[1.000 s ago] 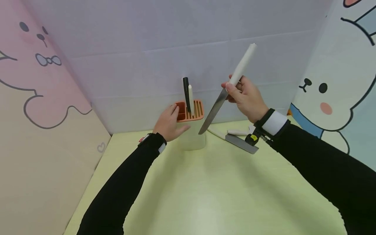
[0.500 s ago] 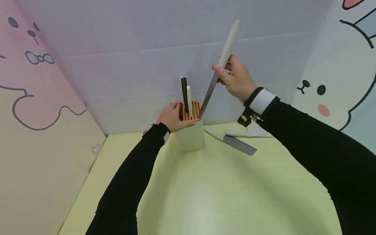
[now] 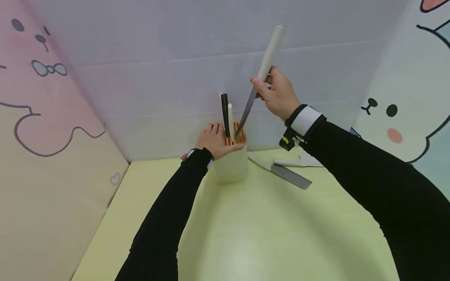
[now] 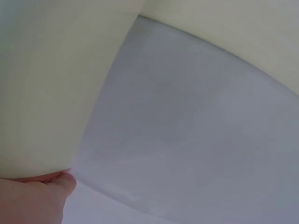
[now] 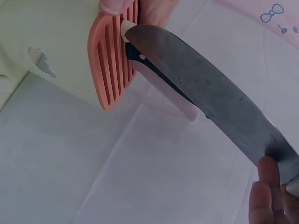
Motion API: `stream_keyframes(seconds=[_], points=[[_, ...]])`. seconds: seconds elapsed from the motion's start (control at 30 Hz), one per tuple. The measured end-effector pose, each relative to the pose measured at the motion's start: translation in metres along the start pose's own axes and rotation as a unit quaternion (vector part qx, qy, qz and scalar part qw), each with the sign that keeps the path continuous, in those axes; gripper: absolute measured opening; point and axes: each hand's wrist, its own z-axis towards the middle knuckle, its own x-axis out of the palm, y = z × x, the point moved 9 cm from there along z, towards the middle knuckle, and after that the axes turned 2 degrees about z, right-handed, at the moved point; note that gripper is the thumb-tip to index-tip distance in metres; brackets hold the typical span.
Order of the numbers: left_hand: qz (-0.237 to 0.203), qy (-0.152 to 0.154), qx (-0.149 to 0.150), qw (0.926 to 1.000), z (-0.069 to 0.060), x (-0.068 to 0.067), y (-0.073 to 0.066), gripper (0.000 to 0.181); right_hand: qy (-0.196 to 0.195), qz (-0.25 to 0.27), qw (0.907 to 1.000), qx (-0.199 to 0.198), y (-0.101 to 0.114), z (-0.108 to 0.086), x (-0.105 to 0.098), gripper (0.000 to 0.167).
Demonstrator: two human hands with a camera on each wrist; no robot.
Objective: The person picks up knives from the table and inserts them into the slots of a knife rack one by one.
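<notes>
My right hand pinches a large kitchen knife where its white handle meets the blade. The handle points up and the tip points down at the slots of the knife block. In the right wrist view the blade passes in front of the orange slotted top; whether its tip touches the top I cannot tell. A black handle and a slim white handle stand up from the block. My left hand rests on the block's top left, fingers extended, thumb along the front rim.
Right of the block, a broad-bladed knife lies on the pale yellow table. Behind it lies another white-handled knife, its blade partly hidden by my right sleeve. A white sheet hangs close behind the block.
My right hand has brought the knife up and left, so its tip has gone from beside the block to over the slots. My left hand has slid rightward across the block's top.
</notes>
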Motion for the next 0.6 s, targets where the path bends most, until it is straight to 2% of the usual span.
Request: stream_keyframes(seconds=[0.2, 0.43, 0.6], points=[[-0.003, 0.016, -0.002, 0.9999, 0.001, 0.001, -0.004, 0.12, 0.015, -0.038, 0.999, -0.02, 0.002, 0.002, 0.008, 0.044], [-0.011, 0.008, 0.009, 0.9999, 0.003, -0.002, -0.009, 0.12, 0.031, -0.069, 0.9967, -0.028, 0.007, 0.001, 0.008, 0.046], [-0.008, 0.014, 0.001, 0.9999, 0.003, -0.003, -0.009, 0.12, 0.034, -0.078, 0.9957, -0.037, 0.01, 0.0, 0.009, 0.045]])
